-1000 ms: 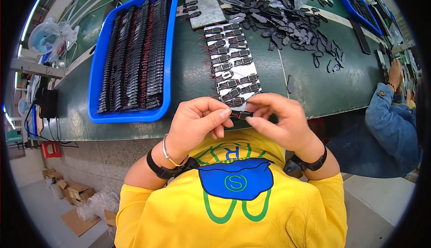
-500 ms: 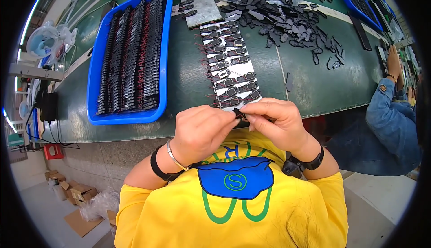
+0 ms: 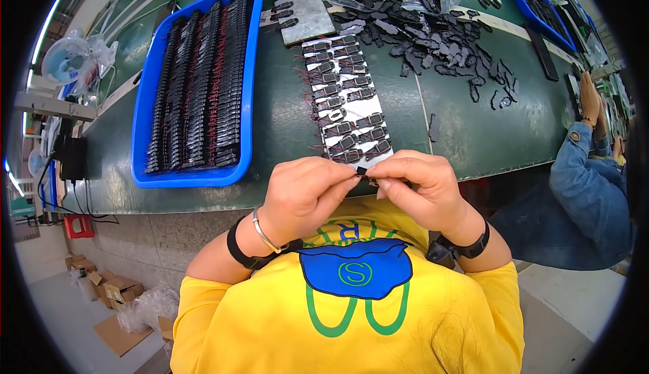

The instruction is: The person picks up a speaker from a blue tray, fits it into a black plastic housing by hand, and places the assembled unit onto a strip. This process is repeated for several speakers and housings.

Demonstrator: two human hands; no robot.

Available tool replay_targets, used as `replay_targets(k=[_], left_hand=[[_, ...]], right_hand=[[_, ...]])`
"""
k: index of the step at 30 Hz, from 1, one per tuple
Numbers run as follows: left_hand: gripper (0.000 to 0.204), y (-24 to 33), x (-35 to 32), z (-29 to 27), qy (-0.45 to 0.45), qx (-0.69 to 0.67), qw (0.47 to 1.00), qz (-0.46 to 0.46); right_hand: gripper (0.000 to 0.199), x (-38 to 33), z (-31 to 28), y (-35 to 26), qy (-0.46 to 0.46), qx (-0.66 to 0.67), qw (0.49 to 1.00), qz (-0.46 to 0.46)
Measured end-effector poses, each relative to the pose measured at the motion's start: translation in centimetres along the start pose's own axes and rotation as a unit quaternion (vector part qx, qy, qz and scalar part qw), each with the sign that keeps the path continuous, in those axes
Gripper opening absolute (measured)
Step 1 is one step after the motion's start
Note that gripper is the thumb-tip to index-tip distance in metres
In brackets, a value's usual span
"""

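Just in front of my chest, at the table's front edge, a small black part [image 3: 362, 171] is pinched between my two hands. My left hand [image 3: 307, 188] grips it from the left with thumb and forefinger. From the other side, my right hand [image 3: 420, 183] holds it the same way, so the fingers hide most of it. Right behind them a white strip [image 3: 362, 108] runs away from me. On it lie two columns of small black speaker-like modules [image 3: 346, 141] with thin red wires hanging off the left side.
A blue tray [image 3: 249, 103] on the left holds packed rows of black modules with red wires. A metal plate [image 3: 304, 12] lies beyond the strip. Flat black pieces [image 3: 433, 39] are heaped at the far right. A co-worker's denim sleeve [image 3: 583, 171] is at right.
The black part between my fingers has turned slightly, showing a flat black face. My right fingers have shifted a little; both hands stay in nearly the same place.
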State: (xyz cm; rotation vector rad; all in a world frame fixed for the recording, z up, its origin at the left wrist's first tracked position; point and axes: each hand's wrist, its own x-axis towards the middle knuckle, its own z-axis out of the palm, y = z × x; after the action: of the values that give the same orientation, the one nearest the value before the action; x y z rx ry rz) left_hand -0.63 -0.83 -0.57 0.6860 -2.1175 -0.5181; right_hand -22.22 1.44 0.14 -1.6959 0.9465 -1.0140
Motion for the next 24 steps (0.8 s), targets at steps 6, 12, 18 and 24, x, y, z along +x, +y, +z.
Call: replay_targets(k=[6, 12, 18, 24], left_hand=[[0.01, 0.8, -0.4, 0.0, 0.003, -0.288, 0.897, -0.336], [0.011, 0.6, 0.0, -0.7, -0.024, -0.42, 0.787, -0.45], [0.012, 0.0, -0.3, -0.9, -0.038, -0.507, 0.727, -0.461], [0.011, 0.5, -0.7, -0.6, -0.024, -0.503, 0.731, -0.46]], right_hand=[[0.021, 0.2, -0.2, -0.2, -0.013, -0.029, 0.998, -0.05], [0.021, 0.2, -0.1, -0.1, -0.012, -0.044, 0.995, -0.086], [0.022, 0.3, -0.3, 0.5, -0.036, -0.051, 0.989, -0.133], [0.02, -0.7, 0.7, 0.6, -0.007, 0.164, 0.985, 0.058]])
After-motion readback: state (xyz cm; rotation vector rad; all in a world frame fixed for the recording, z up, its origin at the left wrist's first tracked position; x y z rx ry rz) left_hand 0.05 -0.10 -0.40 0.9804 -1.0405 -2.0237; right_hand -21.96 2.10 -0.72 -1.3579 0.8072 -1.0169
